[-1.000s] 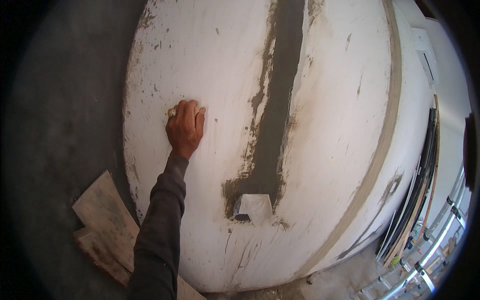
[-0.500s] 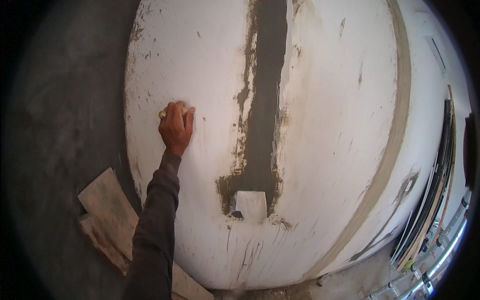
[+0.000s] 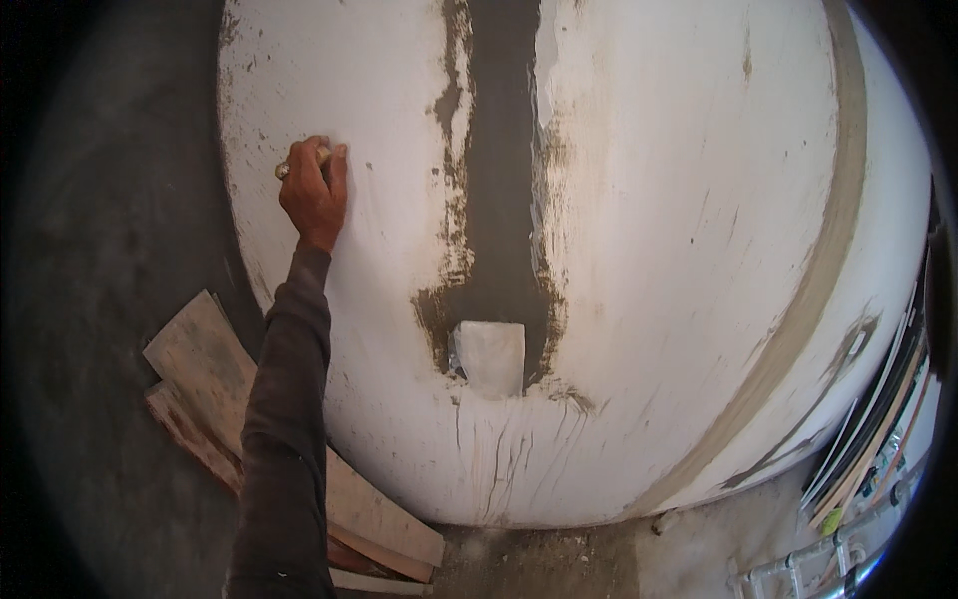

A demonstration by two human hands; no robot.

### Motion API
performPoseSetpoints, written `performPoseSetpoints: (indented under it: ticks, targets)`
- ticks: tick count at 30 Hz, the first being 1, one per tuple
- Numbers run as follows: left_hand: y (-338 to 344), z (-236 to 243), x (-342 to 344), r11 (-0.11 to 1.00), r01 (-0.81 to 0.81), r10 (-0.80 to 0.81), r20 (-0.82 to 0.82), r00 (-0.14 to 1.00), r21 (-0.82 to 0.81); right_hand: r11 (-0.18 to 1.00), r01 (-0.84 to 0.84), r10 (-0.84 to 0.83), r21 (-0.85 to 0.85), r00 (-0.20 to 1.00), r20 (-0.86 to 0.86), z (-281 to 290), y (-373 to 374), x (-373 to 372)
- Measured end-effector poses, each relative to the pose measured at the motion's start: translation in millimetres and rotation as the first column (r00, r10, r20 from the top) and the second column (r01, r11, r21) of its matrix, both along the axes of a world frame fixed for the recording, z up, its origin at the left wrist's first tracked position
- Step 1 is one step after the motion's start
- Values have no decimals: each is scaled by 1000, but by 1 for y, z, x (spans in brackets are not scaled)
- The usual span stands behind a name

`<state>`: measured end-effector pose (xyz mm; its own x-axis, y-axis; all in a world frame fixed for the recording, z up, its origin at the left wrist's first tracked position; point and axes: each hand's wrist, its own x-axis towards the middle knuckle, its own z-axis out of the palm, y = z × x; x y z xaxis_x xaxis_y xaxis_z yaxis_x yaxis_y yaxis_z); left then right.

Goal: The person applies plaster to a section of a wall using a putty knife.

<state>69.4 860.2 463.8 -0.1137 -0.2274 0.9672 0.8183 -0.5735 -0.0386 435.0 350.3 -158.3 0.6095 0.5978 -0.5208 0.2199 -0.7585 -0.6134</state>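
Note:
My left hand [image 3: 314, 195] is raised against the white wall [image 3: 659, 200], near its left edge. Its fingers are closed around a small pale yellowish thing [image 3: 285, 171] that pokes out on their left side; its kind is mostly hidden. A dark sleeve covers the forearm, which rises from the lower edge. To the right of the hand runs a vertical strip of grey plaster [image 3: 504, 140] with ragged edges. At its foot a whitish flap or cover [image 3: 491, 357] sits over an opening in the wall. My right hand is out of the picture.
A dark grey wall [image 3: 110, 220] adjoins on the left, with worn boards [image 3: 205, 344] leaning below it. A second brownish plaster strip [image 3: 788, 349] curves down the right. Long dark and wooden lengths [image 3: 878, 424] lean at the far right, above a metal ladder [image 3: 848, 554].
The view has shifted, so the wall, plaster strip and cover appear higher. My left hand stays on the wall with its grip kept, now slightly farther left of the strip.

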Motion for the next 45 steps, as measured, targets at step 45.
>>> performPoseSetpoints:
  ticks: [45]
  targets:
    - [31, -6, -12, 998, 44, -43, 19, 999, -41, 424, -472, -359, 773, 696, 622, 372, 296, -104]
